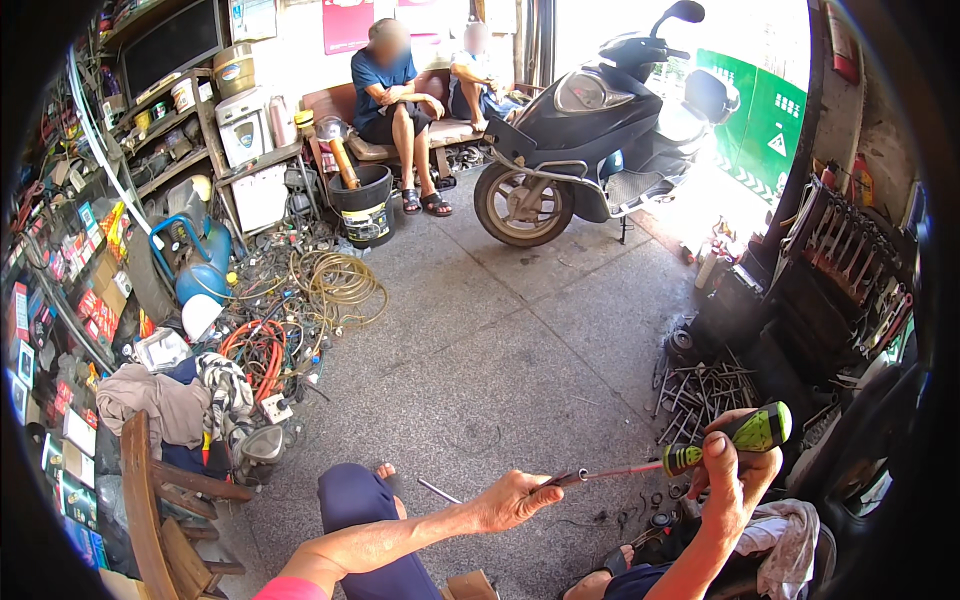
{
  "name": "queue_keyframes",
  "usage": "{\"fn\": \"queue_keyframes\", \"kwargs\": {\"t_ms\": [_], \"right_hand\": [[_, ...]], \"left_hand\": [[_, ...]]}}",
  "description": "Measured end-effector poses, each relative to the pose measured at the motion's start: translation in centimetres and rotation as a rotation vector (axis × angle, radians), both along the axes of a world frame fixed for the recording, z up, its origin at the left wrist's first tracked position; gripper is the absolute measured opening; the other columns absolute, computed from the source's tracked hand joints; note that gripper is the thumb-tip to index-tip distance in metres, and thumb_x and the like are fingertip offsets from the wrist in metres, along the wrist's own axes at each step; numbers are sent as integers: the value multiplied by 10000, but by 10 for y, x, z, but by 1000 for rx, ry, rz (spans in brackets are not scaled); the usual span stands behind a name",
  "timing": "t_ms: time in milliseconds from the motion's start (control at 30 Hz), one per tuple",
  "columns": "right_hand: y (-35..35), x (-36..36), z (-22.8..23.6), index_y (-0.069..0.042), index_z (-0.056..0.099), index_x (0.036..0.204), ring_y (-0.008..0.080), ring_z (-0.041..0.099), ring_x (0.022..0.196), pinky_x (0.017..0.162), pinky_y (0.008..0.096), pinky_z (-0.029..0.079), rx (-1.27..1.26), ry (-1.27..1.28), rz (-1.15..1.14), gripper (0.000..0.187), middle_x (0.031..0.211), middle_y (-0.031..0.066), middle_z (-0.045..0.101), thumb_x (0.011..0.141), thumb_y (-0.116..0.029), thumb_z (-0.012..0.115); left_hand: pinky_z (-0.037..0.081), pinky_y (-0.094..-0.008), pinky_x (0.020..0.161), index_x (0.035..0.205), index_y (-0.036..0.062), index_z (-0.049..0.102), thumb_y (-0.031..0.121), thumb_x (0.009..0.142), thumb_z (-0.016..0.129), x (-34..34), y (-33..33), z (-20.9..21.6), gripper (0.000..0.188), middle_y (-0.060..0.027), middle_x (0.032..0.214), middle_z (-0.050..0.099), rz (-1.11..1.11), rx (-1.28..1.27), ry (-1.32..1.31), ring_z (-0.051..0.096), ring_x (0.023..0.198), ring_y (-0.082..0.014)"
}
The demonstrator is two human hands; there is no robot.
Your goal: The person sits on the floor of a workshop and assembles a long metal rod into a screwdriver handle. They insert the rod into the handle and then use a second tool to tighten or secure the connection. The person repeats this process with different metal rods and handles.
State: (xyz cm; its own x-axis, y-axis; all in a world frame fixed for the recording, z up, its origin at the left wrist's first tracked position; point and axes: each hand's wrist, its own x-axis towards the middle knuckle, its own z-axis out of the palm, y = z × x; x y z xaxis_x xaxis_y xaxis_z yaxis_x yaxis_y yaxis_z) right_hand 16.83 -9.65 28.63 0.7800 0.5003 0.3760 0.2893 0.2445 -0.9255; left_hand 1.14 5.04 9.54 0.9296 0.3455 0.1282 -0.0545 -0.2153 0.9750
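Observation:
My right hand (733, 478) is closed round a screwdriver (762, 428) with a green and black handle. Its thin reddish shaft points left, toward my other hand. My left hand (512, 502) grips a small dark metal part (568, 479) with a rounded end. The shaft's tip meets or lies right beside that end; I cannot tell whether it goes inside. Both hands are held above the floor, in front of my knees. My left fingers hide much of the metal part.
Metal rods and tools (700, 400) lie heaped at the right, below a rack of wrenches (845, 240). A black scooter (600, 150) stands ahead. Two people sit on a bench (375, 152) behind. Hoses (335, 288), cables and a wooden chair (150, 500) crowd the left.

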Motion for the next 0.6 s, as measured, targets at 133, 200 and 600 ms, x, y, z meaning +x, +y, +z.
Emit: {"fn": "queue_keyframes", "kwargs": {"t_ms": [133, 200, 600], "right_hand": [[0, 0, 0, 6, 607, 856, 66, 466, 416, 380, 188, 359, -3, 7, -4, 324, 636, 30, 579, 750, -254, 769], [-1, -1, 1, 5, 604, 859, 67, 467, 418, 380, 188, 359, 4, 13, -1, 325, 636, 28, 577, 749, -253, 768], [-1, 11, -9, 13, 584, 895, 52, 402, 362, 327, 188, 310, 161, -7, -112, 303, 572, 5, 503, 860, -274, 675]], "left_hand": [[272, -297, 414, 712, 59, 516, 629, 899, 416, -1, -1, 0, 608, 37, 525, 325, 4, 9, 1, 315, 488, -63], [273, -297, 414, 711, 58, 516, 625, 899, 420, -1, 0, 2, 606, 37, 526, 326, -5, -1, 7, 316, 488, -63], [268, -285, 435, 668, 82, 461, 641, 902, 401, 4, 6, -9, 608, 52, 551, 316, 45, -3, -21, 310, 510, -59]]}}
